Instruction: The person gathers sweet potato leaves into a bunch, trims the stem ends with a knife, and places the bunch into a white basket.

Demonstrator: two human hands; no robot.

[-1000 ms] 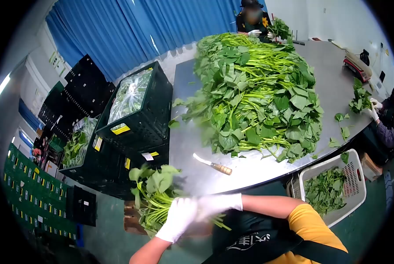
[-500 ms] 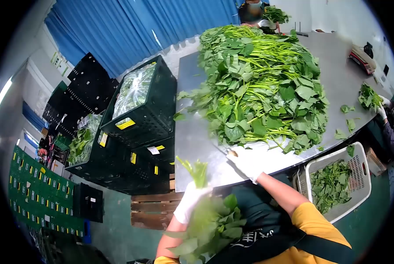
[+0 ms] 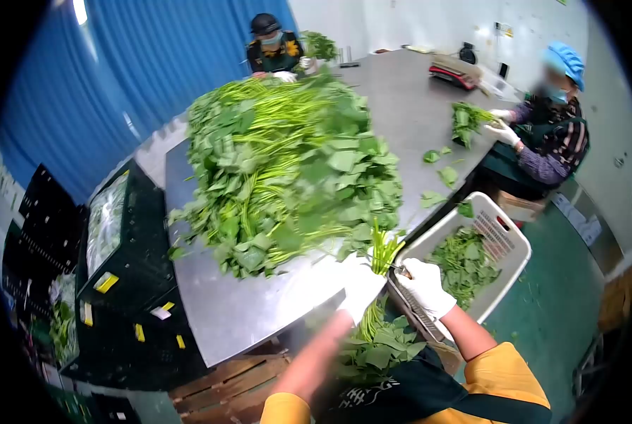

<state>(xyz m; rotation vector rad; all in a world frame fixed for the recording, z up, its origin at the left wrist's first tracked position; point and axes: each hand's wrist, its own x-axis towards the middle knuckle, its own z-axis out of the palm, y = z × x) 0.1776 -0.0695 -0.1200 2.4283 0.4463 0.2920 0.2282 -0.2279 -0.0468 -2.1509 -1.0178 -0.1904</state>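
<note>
My gloved left hand (image 3: 363,288) is closed round a bunch of leafy greens (image 3: 383,346); the cut stems point up and the leaves hang below. Close on its right, my gloved right hand (image 3: 426,286) grips a knife (image 3: 399,268), whose dark blade lies at the stems; most of the blade is hidden. Both hands are at the front edge of the metal table (image 3: 210,318), beside a white basket (image 3: 517,247) with loose greens in it. A large pile of greens (image 3: 281,162) lies on the table.
Dark green crates (image 3: 143,233) with bagged greens stand at the left, near a wooden pallet (image 3: 231,381). One co-worker (image 3: 556,134) holds greens at the right; another person (image 3: 273,53) is behind the pile. A red scale (image 3: 454,74) sits at the table's back right.
The view has turned right. My left hand has brought its bunch from the table's left front over to the basket side, and my right hand with the knife now meets the stems.
</note>
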